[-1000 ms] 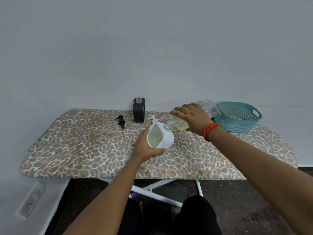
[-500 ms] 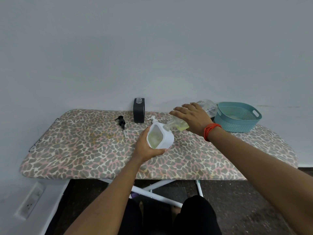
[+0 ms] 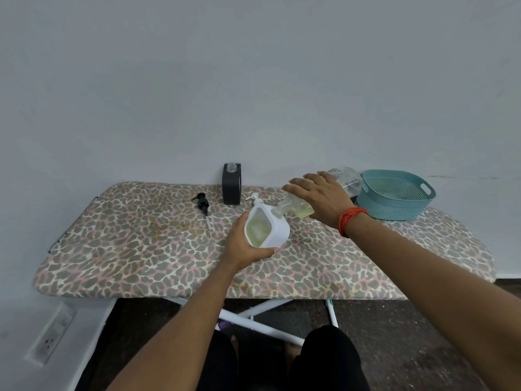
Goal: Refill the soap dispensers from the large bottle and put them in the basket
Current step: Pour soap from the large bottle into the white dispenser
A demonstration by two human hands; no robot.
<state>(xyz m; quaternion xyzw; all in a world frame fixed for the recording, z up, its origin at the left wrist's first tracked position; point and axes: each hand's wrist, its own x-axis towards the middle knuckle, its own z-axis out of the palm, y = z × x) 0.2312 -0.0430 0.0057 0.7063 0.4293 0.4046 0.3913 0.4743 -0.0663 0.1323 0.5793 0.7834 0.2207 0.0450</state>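
**A:** Hands first: what does each one hold?

**B:** The left hand (image 3: 245,244), at the centre of the frame, grips a white square plastic soap dispenser (image 3: 277,231) with its top off. Its fingers (image 3: 267,252) curl under the near side, and pale green liquid shows inside. The right hand (image 3: 318,196) is clasped over a large clear plastic bottle (image 3: 348,180), which is tipped almost flat.

**A:** Which way does the bottle point?

**B:** Its neck reaches down and left to the dispenser's upper right rim, and its base points toward the basket. Yellowish liquid pools along its lower side. Whether the neck touches the rim, I cannot tell.

**A:** And the basket?

**B:** A teal plastic basket (image 3: 394,210) sits at the right end of the leopard-print ironing board (image 3: 127,249), just beside the bottle's base.

**A:** Anything else on the board?

**B:** A black rectangular dispenser (image 3: 231,190) stands uncapped by the wall, upper centre. A black pump head (image 3: 203,206) lies to its left, and a white pump head (image 3: 255,197) lies just behind the white dispenser. An orange thread band (image 3: 351,218) circles the right wrist.
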